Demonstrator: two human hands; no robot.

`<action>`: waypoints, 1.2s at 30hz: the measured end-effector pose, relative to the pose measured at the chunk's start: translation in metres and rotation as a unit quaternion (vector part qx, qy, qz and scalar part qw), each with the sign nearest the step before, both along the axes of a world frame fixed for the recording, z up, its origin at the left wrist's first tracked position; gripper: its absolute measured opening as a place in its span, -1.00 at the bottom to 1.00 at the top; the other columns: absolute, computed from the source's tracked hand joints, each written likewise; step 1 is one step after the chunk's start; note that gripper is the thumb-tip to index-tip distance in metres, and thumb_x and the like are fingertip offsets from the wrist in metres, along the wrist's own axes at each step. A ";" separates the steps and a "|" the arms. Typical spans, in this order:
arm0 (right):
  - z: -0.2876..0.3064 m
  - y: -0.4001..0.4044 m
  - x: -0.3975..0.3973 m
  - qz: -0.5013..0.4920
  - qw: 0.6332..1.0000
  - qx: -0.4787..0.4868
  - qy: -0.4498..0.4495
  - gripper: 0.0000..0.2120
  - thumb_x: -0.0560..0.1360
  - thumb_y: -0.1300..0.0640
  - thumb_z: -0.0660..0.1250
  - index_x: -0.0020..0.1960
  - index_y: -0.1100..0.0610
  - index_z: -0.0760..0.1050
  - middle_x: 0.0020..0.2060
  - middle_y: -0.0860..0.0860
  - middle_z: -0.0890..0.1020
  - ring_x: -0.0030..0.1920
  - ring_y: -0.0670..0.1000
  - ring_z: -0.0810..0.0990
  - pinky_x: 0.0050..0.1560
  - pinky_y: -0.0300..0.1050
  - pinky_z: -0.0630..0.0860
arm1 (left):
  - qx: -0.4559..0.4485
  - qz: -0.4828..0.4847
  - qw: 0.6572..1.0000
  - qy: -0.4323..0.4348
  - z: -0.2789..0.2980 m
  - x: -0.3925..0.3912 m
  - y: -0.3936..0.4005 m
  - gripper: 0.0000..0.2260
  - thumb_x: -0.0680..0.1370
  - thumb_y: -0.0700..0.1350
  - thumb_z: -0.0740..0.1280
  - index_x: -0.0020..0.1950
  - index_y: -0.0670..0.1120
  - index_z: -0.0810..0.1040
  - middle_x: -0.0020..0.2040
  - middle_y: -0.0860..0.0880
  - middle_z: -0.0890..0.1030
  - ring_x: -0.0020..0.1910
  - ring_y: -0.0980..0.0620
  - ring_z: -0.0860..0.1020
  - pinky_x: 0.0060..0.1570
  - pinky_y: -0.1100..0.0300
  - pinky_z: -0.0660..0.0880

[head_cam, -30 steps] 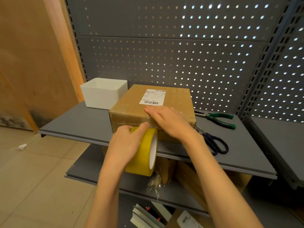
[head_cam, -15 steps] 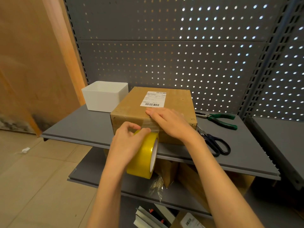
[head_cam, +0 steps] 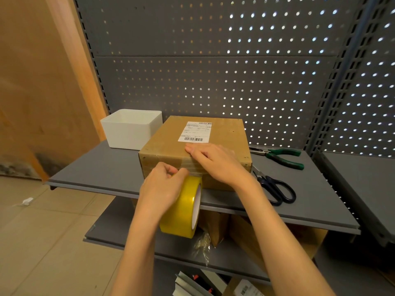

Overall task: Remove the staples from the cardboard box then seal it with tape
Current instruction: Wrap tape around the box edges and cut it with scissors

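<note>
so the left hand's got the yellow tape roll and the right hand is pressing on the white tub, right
Not quite. In the head view the left hand does hold the yellow tape roll, but the right hand is pressing on the cardboard box, not the white tub.

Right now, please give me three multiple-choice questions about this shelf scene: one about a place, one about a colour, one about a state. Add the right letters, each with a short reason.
1. Where are the scissors?
A. Inside the white bin
B. On the shelf, right of the cardboard box
C. On top of the box

2. What colour are the pliers' handles?
A. Green
B. Red
C. Yellow

3. What is the left hand doing?
A. Resting empty on the shelf
B. Holding the pliers
C. Gripping the tape roll

Answers:
1 B: they lie on the shelf beside the cardboard box.
2 A: the pliers have green grips.
3 C: the left hand wraps the yellow tape roll while the right hand presses on the box.
</note>
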State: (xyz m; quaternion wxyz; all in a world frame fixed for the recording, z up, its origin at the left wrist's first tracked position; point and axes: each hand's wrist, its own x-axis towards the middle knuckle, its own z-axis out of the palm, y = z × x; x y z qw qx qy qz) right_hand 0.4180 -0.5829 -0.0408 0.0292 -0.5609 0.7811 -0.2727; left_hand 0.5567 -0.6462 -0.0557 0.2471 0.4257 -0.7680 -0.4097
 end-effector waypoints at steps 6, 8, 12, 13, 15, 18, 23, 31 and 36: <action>-0.001 0.000 -0.001 0.005 1.000 0.001 -0.001 -0.61 0.62 -0.11 -0.03 0.34 -0.12 0.41 0.38 -0.19 0.38 0.38 -0.08 0.33 0.25 0.02 0.35 | 0.001 -0.001 1.000 0.005 0.004 -0.002 0.001 -0.85 0.49 0.05 0.29 -0.14 -0.02 0.50 -0.21 0.05 0.54 -0.18 0.10 0.48 -0.29 0.18 0.33; -0.001 0.000 -0.001 0.005 1.000 0.005 0.001 -0.61 0.62 -0.11 -0.03 0.35 -0.11 0.40 0.38 -0.19 0.37 0.39 -0.09 0.32 0.26 0.03 0.35 | 0.000 0.003 1.000 0.015 0.003 -0.004 0.001 -0.84 0.50 0.03 0.28 -0.14 -0.05 0.52 -0.23 0.04 0.54 -0.19 0.07 0.48 -0.27 0.16 0.34; -0.001 0.000 0.000 0.007 1.000 -0.002 0.002 -0.62 0.62 -0.10 -0.02 0.33 -0.11 0.42 0.38 -0.20 0.37 0.39 -0.09 0.31 0.25 0.01 0.34 | 0.018 0.007 0.999 0.033 0.001 -0.004 -0.001 -0.85 0.49 0.02 0.33 -0.14 -0.04 0.56 -0.22 0.03 0.57 -0.18 0.10 0.50 -0.27 0.17 0.35; -0.001 0.001 0.000 0.007 1.000 -0.004 0.002 -0.62 0.62 -0.10 -0.03 0.33 -0.11 0.42 0.37 -0.20 0.37 0.39 -0.09 0.31 0.24 0.00 0.34 | 0.023 0.005 0.999 0.035 0.001 -0.004 -0.002 -0.86 0.48 0.02 0.34 -0.15 -0.04 0.57 -0.22 0.03 0.57 -0.18 0.10 0.50 -0.27 0.17 0.35; -0.001 0.001 0.000 0.009 1.000 -0.007 0.002 -0.62 0.62 -0.10 -0.03 0.32 -0.11 0.43 0.37 -0.20 0.37 0.39 -0.09 0.31 0.20 -0.04 0.33 | 0.037 0.002 0.999 0.039 0.001 -0.003 -0.004 -0.87 0.48 0.01 0.34 -0.17 -0.02 0.58 -0.22 0.04 0.57 -0.19 0.11 0.50 -0.29 0.19 0.36; -0.002 0.001 0.000 0.011 1.000 -0.010 0.008 -0.62 0.62 -0.10 -0.03 0.29 -0.11 0.46 0.37 -0.21 0.38 0.38 -0.08 0.32 0.09 -0.10 0.30 | 0.081 -0.013 0.995 0.055 0.004 -0.005 -0.006 -0.89 0.51 -0.05 0.33 -0.20 -0.02 0.57 -0.23 0.06 0.55 -0.23 0.14 0.47 -0.31 0.22 0.34; -0.004 -0.001 -0.002 0.011 1.000 -0.017 0.019 -0.60 0.62 -0.10 -0.03 0.21 -0.07 0.53 0.36 -0.21 0.38 0.37 -0.08 0.34 0.05 -0.12 0.31 | 0.103 -0.016 0.991 0.081 0.005 -0.008 -0.008 -0.89 0.52 -0.12 0.30 -0.20 -0.03 0.52 -0.22 0.02 0.52 -0.23 0.10 0.45 -0.28 0.21 0.35; -0.008 -0.003 -0.001 -0.009 0.998 -0.051 0.025 -0.63 0.62 -0.10 -0.01 0.29 -0.09 0.46 0.35 -0.16 0.42 0.33 -0.06 0.40 0.12 -0.09 0.36 | 0.083 -0.015 0.993 0.087 0.005 -0.009 -0.010 -0.90 0.52 -0.12 0.29 -0.21 -0.05 0.53 -0.18 0.01 0.54 -0.15 0.04 0.48 -0.10 0.09 0.42; 0.007 0.015 0.004 -0.011 0.972 -0.196 -0.129 -0.59 0.62 -0.03 0.07 0.20 0.21 0.54 0.20 0.06 0.58 0.18 -0.02 0.53 0.16 -0.20 0.44 | 0.068 -0.012 0.995 0.077 0.004 -0.010 -0.012 -0.87 0.52 -0.11 0.28 -0.23 0.00 0.53 -0.17 0.04 0.54 -0.15 0.05 0.46 -0.09 0.09 0.41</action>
